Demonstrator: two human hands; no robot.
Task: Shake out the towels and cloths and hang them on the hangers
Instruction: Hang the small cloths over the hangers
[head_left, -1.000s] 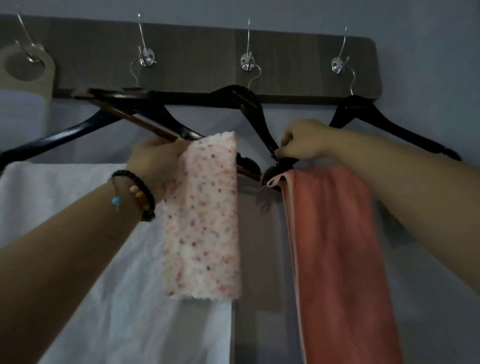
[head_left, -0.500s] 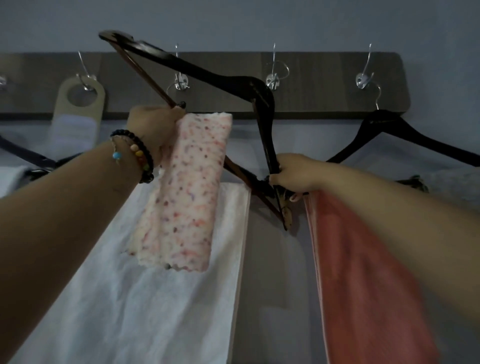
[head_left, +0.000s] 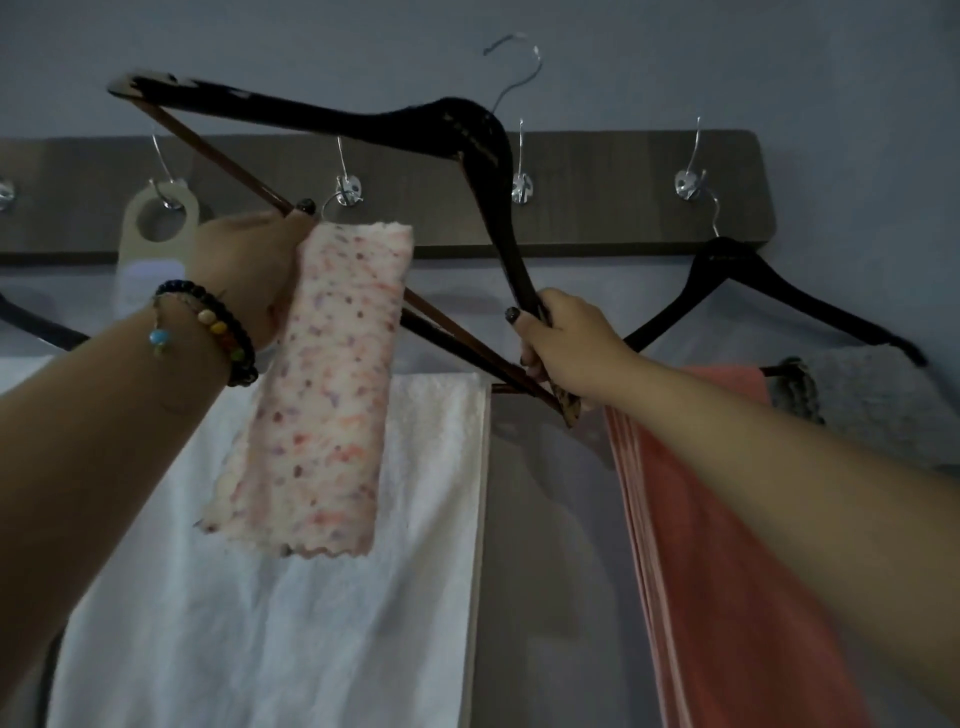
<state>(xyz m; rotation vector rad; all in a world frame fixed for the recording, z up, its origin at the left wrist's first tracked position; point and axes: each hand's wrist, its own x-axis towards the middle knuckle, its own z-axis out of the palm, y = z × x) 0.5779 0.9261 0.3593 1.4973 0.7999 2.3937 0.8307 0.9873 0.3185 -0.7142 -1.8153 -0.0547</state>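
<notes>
The left hand gripped the lower bar of a tilted black hanger, where a speckled cloth hung folded over it. The right hand clasped the hanger's lower end. Behind them hung a white towel and a coral towel. Farthest back, a wooden rack with metal hooks held another hanger.
</notes>
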